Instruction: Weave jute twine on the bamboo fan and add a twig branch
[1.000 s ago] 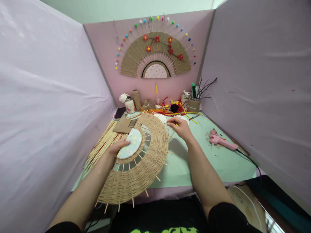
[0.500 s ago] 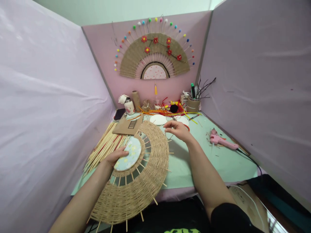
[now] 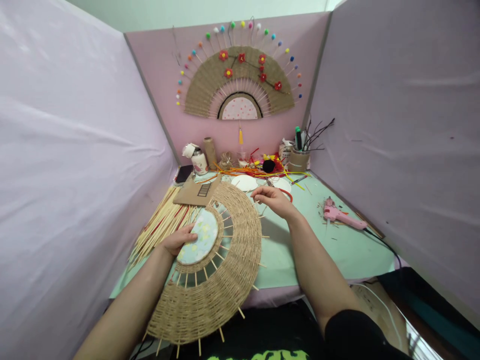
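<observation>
A half-round woven twine fan (image 3: 228, 270) with wooden sticks poking out of its rim lies on the pale green table (image 3: 337, 245) and hangs over the front edge. My left hand (image 3: 179, 239) grips its pale floral centre disc (image 3: 200, 236), thumb on top. My right hand (image 3: 273, 198) hovers just past the fan's far right rim, fingers pinched together on something too thin to make out.
A bundle of wooden sticks (image 3: 161, 225) and a cardboard piece (image 3: 197, 192) lie at the left. A pink glue gun (image 3: 341, 214) rests at the right. Jars, twine, coloured strips and a pen cup (image 3: 299, 160) line the back. A finished fan (image 3: 240, 82) hangs on the back wall.
The fan has swung and slid a little on the table under my left hand. My right hand has drifted slightly toward the fan's rim.
</observation>
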A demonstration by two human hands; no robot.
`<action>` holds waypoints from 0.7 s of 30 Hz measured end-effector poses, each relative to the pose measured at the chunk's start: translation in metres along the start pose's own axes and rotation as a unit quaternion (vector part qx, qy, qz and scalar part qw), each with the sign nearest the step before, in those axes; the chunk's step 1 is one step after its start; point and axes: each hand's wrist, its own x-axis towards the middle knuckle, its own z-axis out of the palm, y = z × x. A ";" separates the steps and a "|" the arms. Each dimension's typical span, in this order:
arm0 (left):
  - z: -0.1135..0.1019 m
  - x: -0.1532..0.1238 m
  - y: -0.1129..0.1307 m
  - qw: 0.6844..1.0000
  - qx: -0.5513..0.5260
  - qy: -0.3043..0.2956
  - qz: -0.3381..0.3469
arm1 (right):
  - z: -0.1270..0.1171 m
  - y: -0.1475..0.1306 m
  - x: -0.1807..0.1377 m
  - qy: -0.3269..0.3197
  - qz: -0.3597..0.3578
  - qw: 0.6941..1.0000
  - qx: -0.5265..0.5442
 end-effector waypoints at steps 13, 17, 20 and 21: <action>0.003 -0.002 0.001 1.000 0.006 -0.008 0.023 | 0.005 -0.002 -0.003 -0.051 0.027 0.998 0.010; 0.003 -0.001 0.000 1.000 0.011 -0.015 0.017 | 0.006 -0.001 -0.003 -0.053 0.024 0.998 0.008; 0.002 -0.001 -0.001 1.000 0.015 -0.019 0.012 | 0.007 0.000 -0.002 -0.053 0.015 0.998 0.016; 0.001 -0.001 -0.001 1.000 0.015 -0.018 0.012 | 0.007 0.001 -0.002 -0.052 0.014 0.998 0.019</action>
